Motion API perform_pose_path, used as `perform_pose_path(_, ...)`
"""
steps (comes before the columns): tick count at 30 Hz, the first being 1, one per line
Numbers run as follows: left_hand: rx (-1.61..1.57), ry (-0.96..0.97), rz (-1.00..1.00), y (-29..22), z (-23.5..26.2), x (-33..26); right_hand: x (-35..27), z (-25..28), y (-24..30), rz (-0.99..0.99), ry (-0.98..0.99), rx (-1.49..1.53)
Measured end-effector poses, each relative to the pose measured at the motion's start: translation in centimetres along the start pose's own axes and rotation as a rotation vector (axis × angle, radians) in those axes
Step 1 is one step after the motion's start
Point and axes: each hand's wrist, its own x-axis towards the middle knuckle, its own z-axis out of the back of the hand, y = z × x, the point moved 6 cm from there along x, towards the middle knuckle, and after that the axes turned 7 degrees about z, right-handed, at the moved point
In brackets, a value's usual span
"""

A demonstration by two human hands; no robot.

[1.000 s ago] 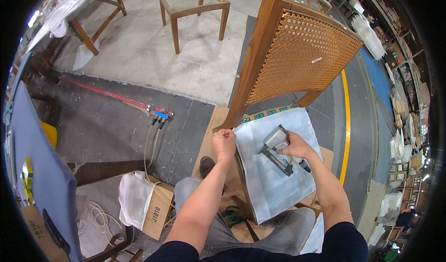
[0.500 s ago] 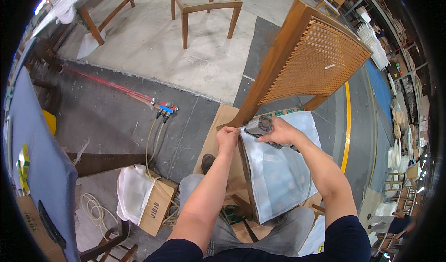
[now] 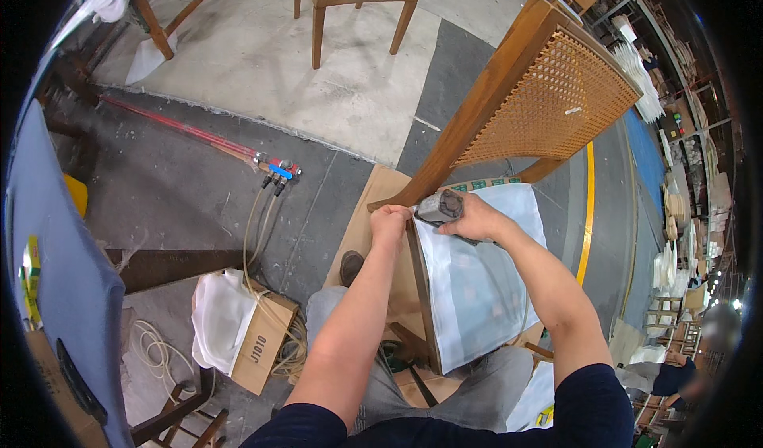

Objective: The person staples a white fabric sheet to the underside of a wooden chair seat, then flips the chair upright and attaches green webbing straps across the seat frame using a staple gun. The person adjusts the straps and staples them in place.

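A wooden chair with a woven cane back (image 3: 548, 90) lies tipped over my lap, its seat covered in white fabric (image 3: 485, 281). My right hand (image 3: 475, 219) grips a grey staple gun (image 3: 439, 206) at the seat's far left corner. My left hand (image 3: 390, 224) pinches the fabric against the wooden seat frame (image 3: 421, 289) right beside the gun's nose. The two hands almost touch.
A cardboard box (image 3: 262, 341) with a white bag and coiled hoses sits at my lower left. Red air lines with a blue fitting (image 3: 274, 168) run across the floor. Bare wooden chair frames (image 3: 350, 3) stand further off. A yellow floor line (image 3: 586, 210) runs on the right.
My right hand has carried the staple gun from the middle of the white seat to its far left corner, next to my left hand. The chair has tilted more on edge.
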Motion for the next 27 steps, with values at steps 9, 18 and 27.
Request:
perform_pose_path(9,0.144,-0.009,0.11,0.5,2.3,-0.8,-1.5,1.3,2.0,-0.143,0.113,0.116)
perform_pose_path(18,0.515,0.185,-0.056,4.5,-0.6,-4.1,-3.3,-0.3,1.7,0.161,0.208,0.018)
perform_pose_path(27,0.45,0.247,-0.042,4.2,-0.2,-4.8,-2.7,-1.9,2.1,0.112,0.233,-0.058)
